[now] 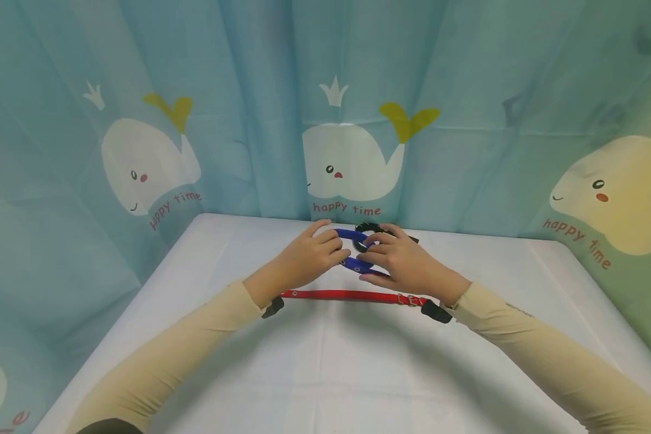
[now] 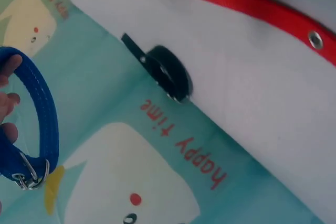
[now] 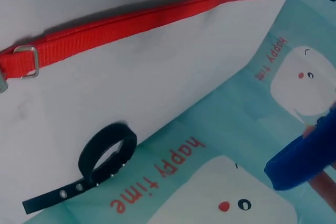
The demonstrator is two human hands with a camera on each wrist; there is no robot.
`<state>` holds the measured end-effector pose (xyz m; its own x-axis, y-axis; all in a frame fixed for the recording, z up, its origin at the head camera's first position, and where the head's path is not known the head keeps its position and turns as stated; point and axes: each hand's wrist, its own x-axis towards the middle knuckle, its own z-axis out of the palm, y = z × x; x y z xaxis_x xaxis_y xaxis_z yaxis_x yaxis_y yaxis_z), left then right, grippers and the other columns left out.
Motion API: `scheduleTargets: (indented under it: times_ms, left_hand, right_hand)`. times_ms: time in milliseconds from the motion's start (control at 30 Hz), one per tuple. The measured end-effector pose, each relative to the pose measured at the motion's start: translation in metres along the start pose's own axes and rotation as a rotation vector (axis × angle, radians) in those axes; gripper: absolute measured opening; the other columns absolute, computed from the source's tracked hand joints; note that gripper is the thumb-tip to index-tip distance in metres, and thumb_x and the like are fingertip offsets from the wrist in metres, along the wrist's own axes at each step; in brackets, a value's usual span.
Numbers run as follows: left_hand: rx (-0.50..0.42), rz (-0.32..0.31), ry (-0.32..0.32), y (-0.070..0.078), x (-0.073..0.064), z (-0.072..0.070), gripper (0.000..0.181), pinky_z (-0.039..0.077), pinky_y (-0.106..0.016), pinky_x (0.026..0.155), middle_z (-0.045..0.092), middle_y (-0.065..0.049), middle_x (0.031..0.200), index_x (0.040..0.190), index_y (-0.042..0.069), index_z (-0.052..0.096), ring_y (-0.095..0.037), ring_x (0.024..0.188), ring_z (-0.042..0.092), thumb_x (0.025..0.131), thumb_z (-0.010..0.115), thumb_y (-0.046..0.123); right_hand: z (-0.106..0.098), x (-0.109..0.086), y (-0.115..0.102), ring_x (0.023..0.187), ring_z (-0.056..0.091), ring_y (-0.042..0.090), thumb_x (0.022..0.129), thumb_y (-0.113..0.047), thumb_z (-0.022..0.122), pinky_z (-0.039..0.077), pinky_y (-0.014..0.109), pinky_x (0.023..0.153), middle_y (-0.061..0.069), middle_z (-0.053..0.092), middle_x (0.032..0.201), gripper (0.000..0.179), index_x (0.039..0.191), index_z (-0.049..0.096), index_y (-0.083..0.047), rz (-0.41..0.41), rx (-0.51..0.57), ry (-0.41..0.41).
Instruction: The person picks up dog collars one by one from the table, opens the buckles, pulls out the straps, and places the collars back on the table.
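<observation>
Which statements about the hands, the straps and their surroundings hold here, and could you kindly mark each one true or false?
1. The left hand and the right hand both hold the blue strap. True.
2. The dark strap lies stretched out straight. False: it is curled into a loop, with one end sticking out.
3. The red strap lies lengthwise on the white table. True.
4. The red strap is coiled inside the dark one. False: the two lie apart.
5. The curtain behind is printed with whales. True.
</observation>
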<state>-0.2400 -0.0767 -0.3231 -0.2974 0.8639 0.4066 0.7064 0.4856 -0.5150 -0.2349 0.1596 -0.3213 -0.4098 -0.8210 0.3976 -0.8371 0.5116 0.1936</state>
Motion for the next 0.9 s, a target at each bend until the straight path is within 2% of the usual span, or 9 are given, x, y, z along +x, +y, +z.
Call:
scheduleTargets:
  times_ms: [133, 233, 367, 533, 767, 900]
  left_hand:
    - [-0.041, -0.036, 0.023, -0.0005, -0.0008, 0.0012, 0.025, 0.043, -0.043, 0.104, 0.069, 0.001, 0.096, 0.104, 0.015, 0.067, -0.016, 0.098, 0.061, 0.082, 0.073, 0.025]
    - [-0.09, -0.073, 0.031, -0.0036, -0.0034, 0.0015, 0.028, 0.042, -0.043, 0.104, 0.069, 0.001, 0.098, 0.103, 0.015, 0.067, -0.016, 0.101, 0.061, 0.079, 0.075, 0.026]
    - [-0.132, -0.106, 0.06, -0.0033, -0.0049, 0.0011, 0.026, 0.041, -0.043, 0.105, 0.07, 0.002, 0.096, 0.1, 0.015, 0.069, -0.015, 0.1, 0.062, 0.077, 0.077, 0.025]
    - [-0.112, -0.098, 0.081, 0.0028, -0.0004, -0.0015, 0.023, 0.045, -0.041, 0.1, 0.072, 0.003, 0.092, 0.099, 0.015, 0.071, -0.014, 0.093, 0.063, 0.081, 0.073, 0.029]
    - [-0.201, -0.205, 0.108, 0.002, -0.0019, -0.0052, 0.024, 0.045, -0.04, 0.1, 0.069, 0.0, 0.098, 0.098, 0.013, 0.068, -0.017, 0.099, 0.062, 0.079, 0.075, 0.027]
    - [-0.192, -0.211, 0.127, 0.0028, -0.0025, -0.0058, 0.026, 0.045, -0.041, 0.1, 0.07, 0.001, 0.096, 0.099, 0.014, 0.068, -0.016, 0.098, 0.063, 0.08, 0.074, 0.031]
  right_hand:
    - [0.0016, 0.0011, -0.0006, 0.095, 0.064, 0.021, 0.077, -0.027, 0.076, 0.042, 0.05, 0.098, 0.002, 0.073, 0.085, 0.024, 0.093, 0.072, -0.009, -0.027, -0.032, 0.089]
    - [0.001, -0.0018, 0.0012, 0.095, 0.065, 0.022, 0.074, -0.022, 0.079, 0.042, 0.05, 0.098, 0.002, 0.073, 0.086, 0.024, 0.093, 0.072, -0.009, -0.03, -0.019, 0.132]
    - [0.0024, -0.0039, 0.0034, 0.1, 0.063, 0.025, 0.071, -0.021, 0.081, 0.041, 0.052, 0.098, 0.004, 0.074, 0.088, 0.03, 0.096, 0.072, -0.008, -0.019, 0.018, 0.158]
    - [0.0049, 0.0008, 0.0009, 0.102, 0.063, 0.026, 0.071, -0.025, 0.081, 0.042, 0.052, 0.098, 0.004, 0.074, 0.088, 0.034, 0.098, 0.072, -0.006, -0.024, 0.022, 0.173]
    - [0.0029, -0.0016, 0.0019, 0.104, 0.063, 0.029, 0.066, -0.015, 0.084, 0.04, 0.056, 0.099, 0.008, 0.074, 0.09, 0.034, 0.095, 0.072, -0.005, -0.016, 0.007, 0.275]
    - [0.0033, -0.0007, 0.0021, 0.102, 0.062, 0.029, 0.067, -0.019, 0.084, 0.039, 0.056, 0.099, 0.009, 0.073, 0.092, 0.039, 0.1, 0.07, -0.004, -0.025, 0.022, 0.299]
